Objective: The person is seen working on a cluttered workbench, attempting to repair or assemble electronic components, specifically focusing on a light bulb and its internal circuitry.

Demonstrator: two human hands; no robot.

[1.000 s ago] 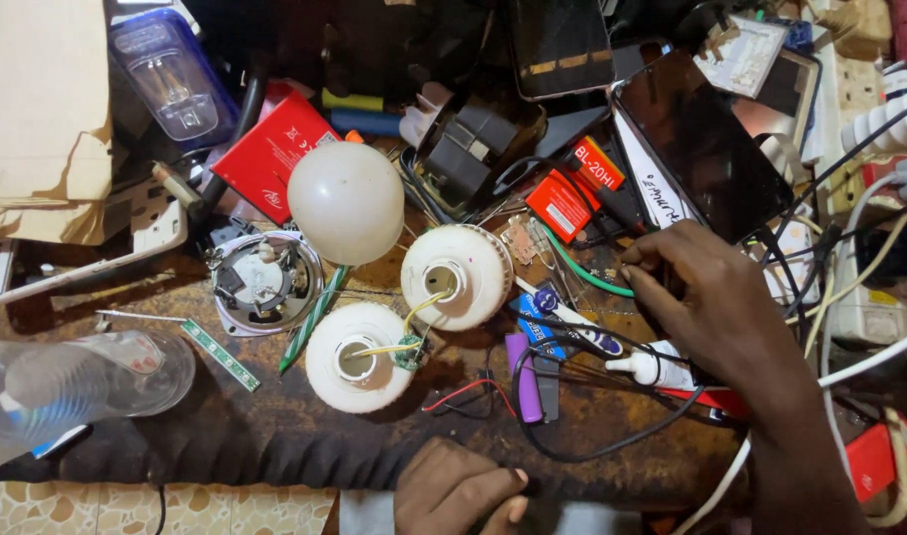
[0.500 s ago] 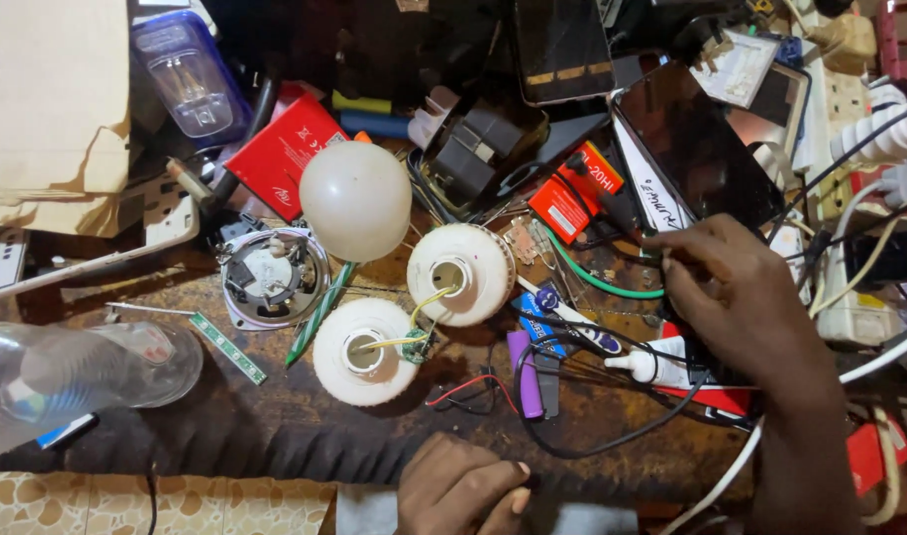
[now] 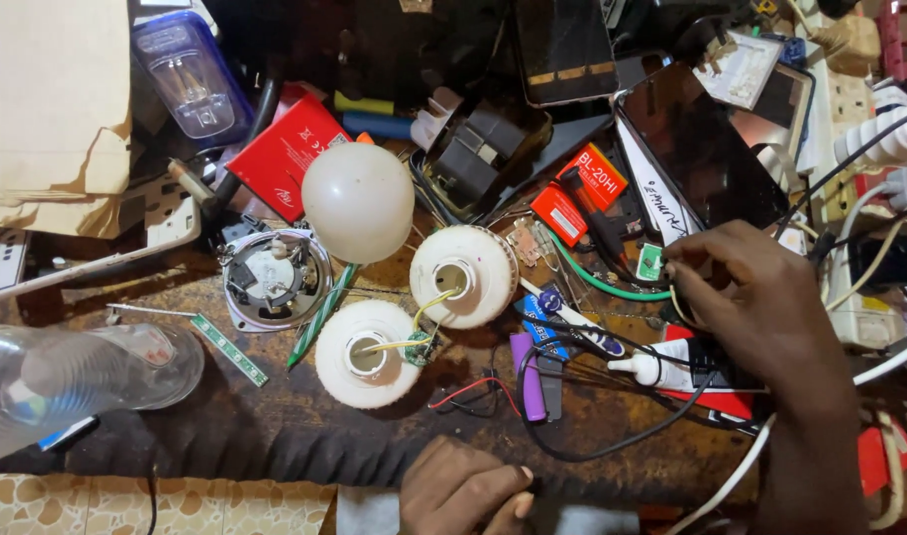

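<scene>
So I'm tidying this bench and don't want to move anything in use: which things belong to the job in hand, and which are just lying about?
In hand:
right hand at the thin wire
left hand resting at the bench edge
two opened bulb bases
bulb dome

Lying about:
plastic bottle
red box
phone
cardboard

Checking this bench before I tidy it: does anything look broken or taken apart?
Yes. Two white bulb bases lie open with yellow wires showing, the round dome sits apart, and a clear plastic bottle lies on its side.
</scene>
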